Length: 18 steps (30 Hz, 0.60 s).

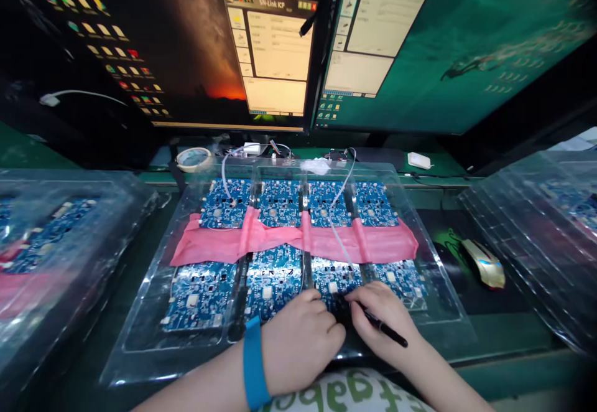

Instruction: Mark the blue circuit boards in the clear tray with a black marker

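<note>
Blue circuit boards (273,284) lie in clear plastic (135,337) under the black pen (387,330).

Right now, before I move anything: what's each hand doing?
Left hand: curled over a blue circuit board; cannot tell if it holds anything.
Right hand: closed on a black pen.

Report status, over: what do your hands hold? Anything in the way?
Left hand on circuit board. Right hand holding black pen. White cable across boards, apart from hands.
</note>
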Motion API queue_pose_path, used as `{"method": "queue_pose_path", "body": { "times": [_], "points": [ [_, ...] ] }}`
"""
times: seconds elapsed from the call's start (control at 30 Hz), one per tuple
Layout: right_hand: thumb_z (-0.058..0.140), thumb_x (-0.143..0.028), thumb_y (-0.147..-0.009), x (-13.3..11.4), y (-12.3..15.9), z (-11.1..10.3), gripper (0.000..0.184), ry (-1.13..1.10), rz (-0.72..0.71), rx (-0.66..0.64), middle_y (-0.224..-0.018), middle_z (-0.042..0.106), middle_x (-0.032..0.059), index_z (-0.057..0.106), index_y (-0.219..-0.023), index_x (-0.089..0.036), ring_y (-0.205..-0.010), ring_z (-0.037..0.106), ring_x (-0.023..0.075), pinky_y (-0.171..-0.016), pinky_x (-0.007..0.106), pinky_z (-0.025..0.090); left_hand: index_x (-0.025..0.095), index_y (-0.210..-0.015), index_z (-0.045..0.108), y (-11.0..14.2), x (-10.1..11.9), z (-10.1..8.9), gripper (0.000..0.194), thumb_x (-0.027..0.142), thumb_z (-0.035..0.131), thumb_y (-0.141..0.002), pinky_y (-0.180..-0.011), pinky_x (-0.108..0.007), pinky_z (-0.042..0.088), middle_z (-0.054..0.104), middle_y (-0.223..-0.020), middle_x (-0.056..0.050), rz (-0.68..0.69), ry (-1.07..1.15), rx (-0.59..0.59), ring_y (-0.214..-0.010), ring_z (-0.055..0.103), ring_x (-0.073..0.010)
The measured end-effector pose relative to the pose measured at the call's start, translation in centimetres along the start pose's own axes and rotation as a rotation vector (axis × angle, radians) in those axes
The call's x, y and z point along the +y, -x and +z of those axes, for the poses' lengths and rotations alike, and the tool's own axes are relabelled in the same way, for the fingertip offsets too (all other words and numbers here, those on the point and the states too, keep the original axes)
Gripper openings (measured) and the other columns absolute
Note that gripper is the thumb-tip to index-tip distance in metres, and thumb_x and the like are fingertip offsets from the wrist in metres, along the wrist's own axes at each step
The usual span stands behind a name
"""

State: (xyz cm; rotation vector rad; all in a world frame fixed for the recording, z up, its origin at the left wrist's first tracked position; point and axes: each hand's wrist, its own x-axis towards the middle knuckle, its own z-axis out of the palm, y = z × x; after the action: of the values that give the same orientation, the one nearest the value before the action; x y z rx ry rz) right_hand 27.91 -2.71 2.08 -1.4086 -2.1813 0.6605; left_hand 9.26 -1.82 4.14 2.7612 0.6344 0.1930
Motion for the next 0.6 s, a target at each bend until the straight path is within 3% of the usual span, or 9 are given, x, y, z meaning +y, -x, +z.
{"method": "queue_pose_path", "body": {
  "times": [0.2,0.33,0.4,0.47,0.53,0.6],
  "points": [
    [0.04,-0.014,-0.078,0.1,-0.2,0.2,0.017,0.085,0.008,-0.058,-0.068,0.057,0.0013,0.057,-0.079,-0.018,-0.065,0.053,0.0149,-0.068,0.029,0.035,0.017,-0.075,0.053,0.0,0.0,0.2,0.009,0.018,0.045,-0.079,-0.079,-0.036,0.033,0.056,-0.066,-0.002,-0.032,0.014,0.009,-0.066,0.05,-0.0169],
    [0.041,-0.015,-0.077,-0.3,0.3,-0.6,0.017,0.035,0.041,0.072,-0.067,0.057,0.003,0.058,-0.078,-0.016,-0.064,0.052,0.0167,-0.069,0.033,0.036,0.018,-0.082,0.054,0.0,0.1,-0.4,0.011,0.02,0.043,-0.082,-0.074,-0.034,0.036,0.056,-0.066,-0.001,-0.068,0.044,0.003,-0.067,0.051,-0.0171],
    [0.042,-0.018,-0.079,-0.5,0.7,-1.3,0.018,-0.189,0.135,0.18,-0.07,0.058,0.0036,0.06,-0.077,-0.017,-0.063,0.052,0.0163,-0.065,0.031,0.039,0.019,-0.092,0.052,0.1,0.1,-0.8,0.016,0.023,0.039,-0.084,-0.067,-0.034,0.039,0.055,-0.067,-0.001,-0.12,0.059,0.051,-0.066,0.051,-0.0176],
    [0.041,-0.022,-0.08,-0.8,1.0,-1.9,0.021,-0.554,0.279,0.257,-0.069,0.057,0.0032,0.061,-0.074,-0.018,-0.056,0.051,0.0146,-0.055,0.027,0.04,0.018,-0.101,0.048,0.2,0.1,-1.0,0.021,0.025,0.036,-0.086,-0.066,-0.035,0.04,0.056,-0.074,-0.003,-0.237,0.08,0.183,-0.07,0.052,-0.019],
    [0.04,-0.023,-0.081,-1.1,1.2,-2.2,0.024,-0.91,0.391,0.302,-0.066,0.056,0.0025,0.061,-0.07,-0.018,-0.049,0.047,0.0126,-0.047,0.024,0.037,0.015,-0.102,0.045,0.3,0.2,-1.0,0.021,0.024,0.037,-0.085,-0.069,-0.037,0.042,0.057,-0.082,-0.006,-0.362,0.113,0.326,-0.077,0.052,-0.0205],
    [0.042,-0.023,-0.08,-1.5,1.1,-2.4,0.024,-1.114,0.418,0.33,-0.062,0.055,0.0021,0.062,-0.068,-0.018,-0.048,0.046,0.0121,-0.047,0.024,0.036,0.015,-0.099,0.044,0.4,0.2,-0.9,0.017,0.021,0.039,-0.084,-0.071,-0.038,0.043,0.057,-0.086,-0.007,-0.428,0.152,0.39,-0.08,0.053,-0.0206]
  ]
}}
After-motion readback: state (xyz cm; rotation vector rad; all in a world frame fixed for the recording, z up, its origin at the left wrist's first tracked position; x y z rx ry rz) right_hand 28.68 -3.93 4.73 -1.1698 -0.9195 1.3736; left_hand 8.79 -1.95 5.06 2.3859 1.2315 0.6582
